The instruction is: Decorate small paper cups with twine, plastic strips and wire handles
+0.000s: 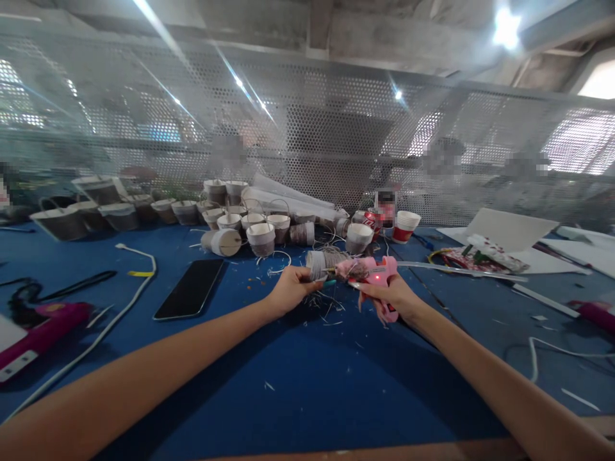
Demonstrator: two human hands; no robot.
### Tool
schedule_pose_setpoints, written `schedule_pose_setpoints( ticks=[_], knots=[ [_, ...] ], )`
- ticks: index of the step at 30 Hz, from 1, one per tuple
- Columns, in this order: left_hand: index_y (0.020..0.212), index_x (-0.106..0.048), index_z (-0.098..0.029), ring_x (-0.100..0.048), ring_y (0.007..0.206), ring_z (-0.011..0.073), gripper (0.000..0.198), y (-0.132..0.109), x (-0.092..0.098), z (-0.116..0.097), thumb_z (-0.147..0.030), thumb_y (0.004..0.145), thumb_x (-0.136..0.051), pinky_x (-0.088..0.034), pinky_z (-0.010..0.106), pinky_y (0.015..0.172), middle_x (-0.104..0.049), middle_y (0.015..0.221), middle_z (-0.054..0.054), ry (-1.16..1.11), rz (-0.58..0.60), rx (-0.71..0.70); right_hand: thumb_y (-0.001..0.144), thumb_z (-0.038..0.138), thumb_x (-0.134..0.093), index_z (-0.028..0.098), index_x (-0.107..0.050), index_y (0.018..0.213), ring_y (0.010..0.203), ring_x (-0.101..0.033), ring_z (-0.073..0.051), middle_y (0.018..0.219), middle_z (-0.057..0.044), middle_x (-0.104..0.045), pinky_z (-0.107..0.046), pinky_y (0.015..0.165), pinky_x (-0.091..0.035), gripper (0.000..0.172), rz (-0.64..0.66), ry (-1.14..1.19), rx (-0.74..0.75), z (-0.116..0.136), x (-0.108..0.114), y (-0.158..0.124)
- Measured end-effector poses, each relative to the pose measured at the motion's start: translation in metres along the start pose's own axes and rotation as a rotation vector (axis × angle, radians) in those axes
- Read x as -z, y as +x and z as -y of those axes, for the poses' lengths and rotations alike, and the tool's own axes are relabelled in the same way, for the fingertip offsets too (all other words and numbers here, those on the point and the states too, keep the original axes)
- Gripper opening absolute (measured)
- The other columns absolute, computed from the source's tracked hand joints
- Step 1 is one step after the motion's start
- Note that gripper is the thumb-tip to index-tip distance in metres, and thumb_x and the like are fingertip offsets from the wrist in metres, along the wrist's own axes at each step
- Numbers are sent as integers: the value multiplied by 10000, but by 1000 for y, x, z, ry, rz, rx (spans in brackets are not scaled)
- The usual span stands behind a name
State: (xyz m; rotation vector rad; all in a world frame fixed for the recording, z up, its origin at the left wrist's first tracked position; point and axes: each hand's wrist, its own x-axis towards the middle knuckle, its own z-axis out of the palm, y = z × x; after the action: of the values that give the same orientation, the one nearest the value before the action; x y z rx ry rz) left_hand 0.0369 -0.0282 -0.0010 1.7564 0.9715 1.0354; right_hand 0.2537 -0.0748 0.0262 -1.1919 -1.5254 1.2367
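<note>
Left hand point(289, 289) pinches twine-wrapped cup point(316, 264), tipped sideways, above blue desk point(307, 397); right hand point(400, 296) grips pink glue gun point(369, 269), nozzle close to cup. Behind: crowd of small buckets point(262, 239), some lying over, contents too small to tell; red can point(371, 221), stacked paper cups point(406, 225). Scraps point(331, 322) near hands; black phone point(190, 290) left.

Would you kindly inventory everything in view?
glue gun: one, pink, centre
glue stick: one, clear, gun's rear
corded piece: one, grey, beside gun
small pots: many, greyish, back
tubes: several, white, behind pots
phone: one, black, left
cables: several, white, both sides
handheld devices: two, purple, side edges
cup stack: one, white and red, back right
can: one, red, beside cups
patterned bundle: one, red-white, right
sheets: several, white, right
table: one, blue, beneath
mesh: one, grey, behind
left hand: one, on piece
right hand: one, on gun
</note>
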Motion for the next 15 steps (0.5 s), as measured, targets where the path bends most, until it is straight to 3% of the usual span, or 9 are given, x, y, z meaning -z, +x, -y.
schedule_pose_setpoints(
  ticks=[11,15],
  knots=[
    [599,-661,-136,-406,521,90,182,1,0,0,-316,628,-667,-330,225,502,-514,523,-18,87,-25,-73,591,393,-692,120,-630,533,320,-459,-78,415,-21,-560,-183,298,-347,286,-140,109,0,0,-2,-2],
    [584,-656,-131,-401,504,89,196,1,0,2,-322,601,-692,-319,225,488,-500,503,-23,25,-26,-43,611,410,-666,111,-614,517,257,-386,-54,400,-22,-553,-184,262,-292,318,-65,97,11,2,-3,-3]
  ],
)
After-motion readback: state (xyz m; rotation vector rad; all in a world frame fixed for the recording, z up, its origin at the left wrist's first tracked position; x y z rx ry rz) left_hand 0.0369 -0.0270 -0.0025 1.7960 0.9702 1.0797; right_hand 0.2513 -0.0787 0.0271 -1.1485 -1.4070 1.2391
